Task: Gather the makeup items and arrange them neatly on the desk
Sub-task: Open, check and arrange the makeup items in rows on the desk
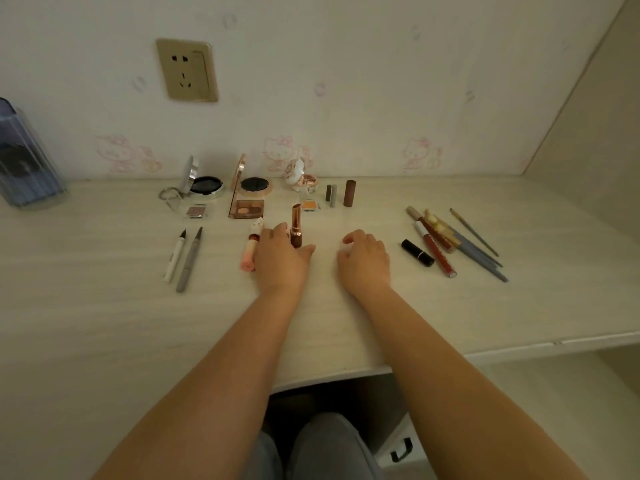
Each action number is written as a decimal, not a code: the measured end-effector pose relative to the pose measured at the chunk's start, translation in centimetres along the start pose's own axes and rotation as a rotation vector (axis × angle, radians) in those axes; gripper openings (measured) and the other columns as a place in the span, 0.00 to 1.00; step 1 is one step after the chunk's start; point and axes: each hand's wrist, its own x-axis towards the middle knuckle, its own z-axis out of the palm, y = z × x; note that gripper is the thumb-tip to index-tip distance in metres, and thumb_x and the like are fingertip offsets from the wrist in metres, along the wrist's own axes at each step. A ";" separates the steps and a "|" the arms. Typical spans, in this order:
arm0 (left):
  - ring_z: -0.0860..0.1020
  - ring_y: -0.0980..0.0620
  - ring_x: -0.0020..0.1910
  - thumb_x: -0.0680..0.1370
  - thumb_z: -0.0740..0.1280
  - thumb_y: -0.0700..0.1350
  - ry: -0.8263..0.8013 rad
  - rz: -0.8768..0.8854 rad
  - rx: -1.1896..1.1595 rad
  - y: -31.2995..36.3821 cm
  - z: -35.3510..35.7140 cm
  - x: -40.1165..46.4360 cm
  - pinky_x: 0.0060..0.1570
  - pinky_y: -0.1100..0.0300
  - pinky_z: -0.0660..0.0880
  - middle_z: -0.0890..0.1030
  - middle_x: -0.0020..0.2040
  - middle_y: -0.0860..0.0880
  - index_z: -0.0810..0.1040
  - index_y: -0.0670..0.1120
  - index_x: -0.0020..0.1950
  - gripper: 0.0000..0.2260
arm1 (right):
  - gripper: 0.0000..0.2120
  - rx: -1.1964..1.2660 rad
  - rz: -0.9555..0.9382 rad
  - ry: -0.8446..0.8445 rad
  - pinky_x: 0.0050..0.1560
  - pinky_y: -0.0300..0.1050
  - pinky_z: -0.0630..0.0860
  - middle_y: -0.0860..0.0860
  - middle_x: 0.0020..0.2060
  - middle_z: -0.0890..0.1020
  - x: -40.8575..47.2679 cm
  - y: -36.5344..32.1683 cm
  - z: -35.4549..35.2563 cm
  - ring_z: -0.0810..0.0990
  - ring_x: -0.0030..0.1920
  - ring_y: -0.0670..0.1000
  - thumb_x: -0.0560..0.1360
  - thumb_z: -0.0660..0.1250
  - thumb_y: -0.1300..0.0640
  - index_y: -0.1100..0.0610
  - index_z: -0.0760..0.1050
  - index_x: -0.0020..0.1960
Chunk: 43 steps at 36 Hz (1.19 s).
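Makeup items lie spread over the pale desk [346,323]. An uncapped rose-gold lipstick [296,225] stands upright in the middle. My left hand [282,259] lies palm down at its base, fingers just left of it and thumb spread out to the right, not pinching it. A pink tube [250,249] lies against the left side of that hand. My right hand [363,259] rests palm down with loosely curled fingers and holds nothing. Right of it lie a black lipstick [418,252], lip glosses [434,245] and thin brushes [476,247]. Two eyeliner pens [183,258] lie at the left.
Along the wall stand two open compacts [206,185] [254,187], a small white compact [299,176], eyeshadow palettes [247,207], an orange pan [309,205] and brown caps [349,192]. A blue translucent container [26,161] stands far left. A wall socket [187,71] is above.
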 end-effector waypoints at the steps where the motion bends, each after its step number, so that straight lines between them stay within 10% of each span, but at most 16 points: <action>1: 0.72 0.46 0.63 0.73 0.71 0.51 0.007 0.003 -0.020 -0.1 -0.1 -0.5 0.60 0.55 0.68 0.72 0.63 0.44 0.69 0.44 0.68 0.27 | 0.14 0.052 0.004 0.013 0.60 0.47 0.66 0.54 0.60 0.73 -0.2 0.0 -0.1 0.70 0.62 0.54 0.78 0.57 0.58 0.55 0.69 0.63; 6: 0.76 0.51 0.55 0.74 0.70 0.44 0.075 0.070 -0.172 -0.2 -1.0 -2.9 0.49 0.75 0.56 0.70 0.64 0.45 0.66 0.43 0.68 0.24 | 0.13 0.138 0.001 0.168 0.57 0.45 0.69 0.53 0.56 0.74 -1.8 1.0 -1.3 0.71 0.58 0.52 0.77 0.60 0.60 0.54 0.70 0.61; 15: 0.76 0.54 0.45 0.75 0.67 0.41 -0.031 0.445 -0.149 1.7 -0.5 -5.4 0.42 0.61 0.72 0.71 0.60 0.48 0.70 0.47 0.64 0.18 | 0.17 -0.462 0.187 0.269 0.59 0.49 0.65 0.56 0.63 0.71 -2.1 5.9 -4.6 0.66 0.64 0.57 0.78 0.56 0.57 0.55 0.68 0.66; 29: 0.77 0.55 0.44 0.77 0.64 0.43 -0.148 0.461 -0.090 2.2 0.3 -5.3 0.42 0.65 0.70 0.70 0.60 0.51 0.72 0.49 0.61 0.13 | 0.15 -0.497 0.254 0.227 0.58 0.48 0.66 0.55 0.61 0.72 -2.4 5.8 -4.8 0.67 0.62 0.56 0.80 0.56 0.50 0.55 0.74 0.61; 37: 0.75 0.57 0.43 0.78 0.63 0.50 -0.175 0.370 -0.172 1.8 0.8 -4.6 0.49 0.60 0.73 0.75 0.56 0.50 0.76 0.49 0.58 0.10 | 0.14 0.123 0.112 0.212 0.55 0.45 0.69 0.53 0.55 0.77 -3.1 3.0 -3.1 0.73 0.57 0.53 0.79 0.61 0.53 0.56 0.74 0.62; 43: 0.73 0.60 0.48 0.79 0.63 0.51 -0.130 0.222 -0.393 1.4 0.4 -4.0 0.42 0.74 0.64 0.80 0.56 0.51 0.77 0.46 0.61 0.14 | 0.12 0.430 -0.010 0.108 0.49 0.41 0.69 0.53 0.50 0.78 -3.3 0.1 -1.6 0.74 0.49 0.49 0.79 0.61 0.53 0.56 0.76 0.59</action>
